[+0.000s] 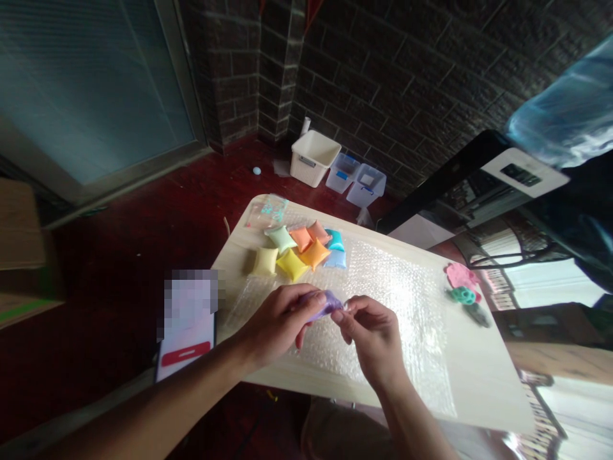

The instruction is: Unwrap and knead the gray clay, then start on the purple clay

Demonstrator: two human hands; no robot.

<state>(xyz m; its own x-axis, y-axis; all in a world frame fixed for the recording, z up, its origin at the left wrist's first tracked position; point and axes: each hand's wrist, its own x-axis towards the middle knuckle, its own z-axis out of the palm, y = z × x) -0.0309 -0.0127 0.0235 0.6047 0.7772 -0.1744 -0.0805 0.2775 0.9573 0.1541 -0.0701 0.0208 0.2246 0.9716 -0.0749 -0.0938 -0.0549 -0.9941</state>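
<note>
A small purple packet (327, 304), shiny and soft-looking, is held above the table. My left hand (294, 313) is closed round its left part, thumb on top. At its right end, my right hand (371, 329) pinches the tip between thumb and forefinger, where a bit of clear wrapping shows. Farther back lie several pillow-shaped packets, among them a yellow packet (292, 264), a cream packet (265, 262), a pale green packet (281, 238), an orange packet (315, 254), a teal packet (334, 239) and a light blue packet (336, 259).
Bubble wrap (397, 300) covers much of the pale wooden table (483, 377). Pink (462, 276) and green (462, 294) pieces lie at its right edge, a clear bag (267, 212) at its far-left corner. On the red floor beyond stand a cream basket (309, 167) and clear bins (366, 186).
</note>
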